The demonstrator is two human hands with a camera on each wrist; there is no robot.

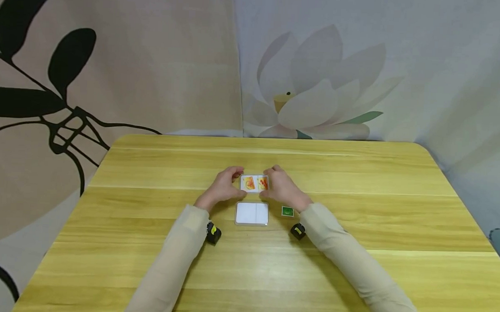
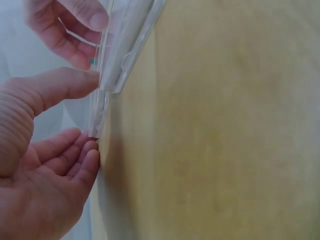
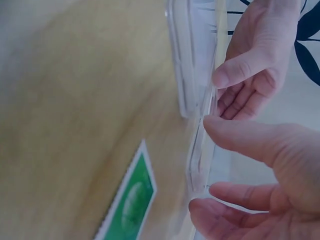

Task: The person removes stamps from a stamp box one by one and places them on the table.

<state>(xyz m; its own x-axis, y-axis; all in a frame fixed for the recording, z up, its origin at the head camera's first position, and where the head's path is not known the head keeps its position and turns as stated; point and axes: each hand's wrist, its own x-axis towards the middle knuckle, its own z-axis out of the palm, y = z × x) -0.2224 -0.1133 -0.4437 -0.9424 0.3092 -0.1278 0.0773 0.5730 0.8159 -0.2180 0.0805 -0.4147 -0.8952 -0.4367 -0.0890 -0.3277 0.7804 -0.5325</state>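
Observation:
A clear plastic case (image 1: 255, 183) with two orange-and-yellow stamps on its white insert lies between my hands in the head view. My left hand (image 1: 224, 186) holds its left end, thumb at the near corner and fingers at the far one. My right hand (image 1: 283, 187) grips the right end the same way, its thumb (image 3: 235, 134) at the near corner and its fingers curled at the far one. Closer to me lies a second clear case (image 1: 252, 213) with a plain white insert. A green stamp (image 1: 287, 211) with a white perforated border rests to its right.
The wooden table (image 1: 374, 279) extends around the cases on all sides. Black wrist cameras (image 1: 213, 233) sit below both cuffs. A printed curtain (image 1: 175, 57) with leaves and a flower hangs behind the table.

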